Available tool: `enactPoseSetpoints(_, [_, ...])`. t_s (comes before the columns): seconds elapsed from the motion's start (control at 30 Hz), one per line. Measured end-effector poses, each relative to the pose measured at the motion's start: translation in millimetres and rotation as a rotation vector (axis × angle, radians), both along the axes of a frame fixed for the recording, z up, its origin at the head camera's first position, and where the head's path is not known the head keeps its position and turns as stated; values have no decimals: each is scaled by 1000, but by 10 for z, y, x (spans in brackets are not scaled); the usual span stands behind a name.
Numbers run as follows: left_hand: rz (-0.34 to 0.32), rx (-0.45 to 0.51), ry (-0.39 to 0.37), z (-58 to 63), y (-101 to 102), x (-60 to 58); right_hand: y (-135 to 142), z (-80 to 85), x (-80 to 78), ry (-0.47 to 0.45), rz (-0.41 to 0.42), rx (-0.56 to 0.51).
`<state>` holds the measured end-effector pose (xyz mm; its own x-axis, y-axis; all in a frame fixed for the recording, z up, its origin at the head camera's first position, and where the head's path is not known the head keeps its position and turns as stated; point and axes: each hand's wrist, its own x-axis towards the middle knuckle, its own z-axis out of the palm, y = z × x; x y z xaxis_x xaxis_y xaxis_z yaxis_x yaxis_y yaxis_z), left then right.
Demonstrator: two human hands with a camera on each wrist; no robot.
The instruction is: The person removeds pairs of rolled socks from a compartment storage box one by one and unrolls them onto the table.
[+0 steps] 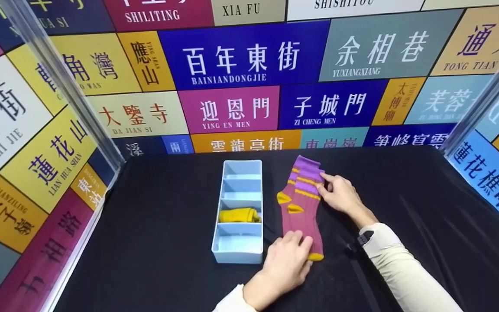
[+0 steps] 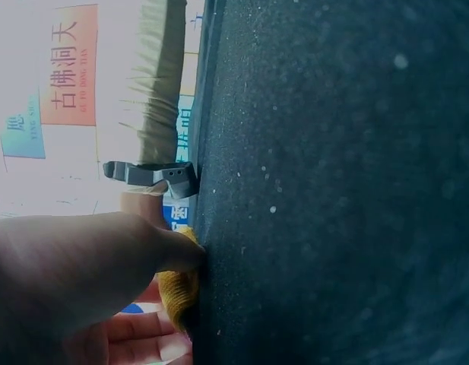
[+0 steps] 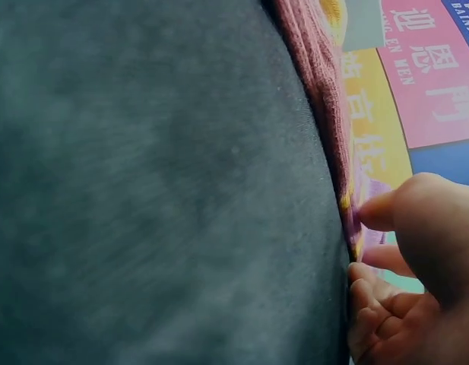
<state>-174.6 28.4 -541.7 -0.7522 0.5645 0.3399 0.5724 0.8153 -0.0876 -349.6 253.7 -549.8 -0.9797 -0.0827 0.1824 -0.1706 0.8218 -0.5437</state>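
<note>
A pair of socks [image 1: 303, 216] lies flat, one sock on the other and slightly offset, mauve with purple cuffs, yellow stripes, heels and toe. My left hand [image 1: 286, 260] rests on the toe end, its fingertips on the fabric. In the left wrist view its thumb [image 2: 181, 251] touches the table beside the yellow toe [image 2: 177, 293]. At the cuff's right edge my right hand [image 1: 340, 193] pinches the fabric between thumb and finger. The right wrist view shows that thumb [image 3: 378, 211] against the purple and yellow edge, with the other fingers curled close to the table.
Left of the socks stands a light blue box [image 1: 237, 256] with several compartments in a row; one holds a rolled yellow sock [image 1: 238, 215]. Black cloth [image 1: 163, 225] covers the table. Clear posts [image 1: 69, 86] rise at the back corners, before a colourful sign wall [image 1: 249, 56].
</note>
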Motion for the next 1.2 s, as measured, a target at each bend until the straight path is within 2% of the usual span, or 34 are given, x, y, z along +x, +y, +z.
enactPoseSetpoints(0.13, [-2,21,-34,10,-8,1,-10,28,23,-30,14,-14])
enactPoseSetpoints(0.37, [-19,74,-59,22,-42,-15,-63,82,81,-77,-33,-200])
enactPoseSetpoints(0.53, [-15,76,-49,13,-34,-12,-123,93,130,-148,-24,-315])
enactPoseSetpoints(0.73, [-25,71,-63,4,1,-8,-155,31,132,-99,-17,-451])
enactPoseSetpoints(0.83, [-35,85,-109,-3,5,-13,-145,-2,120,-63,-6,-426])
enactPoseSetpoints(1.0, [-16,182,-181,-10,15,-17,-79,-8,99,-45,-17,-331])
enactPoseSetpoints(1.2, [11,267,-189,4,19,-21,56,-5,109,-63,-31,-318])
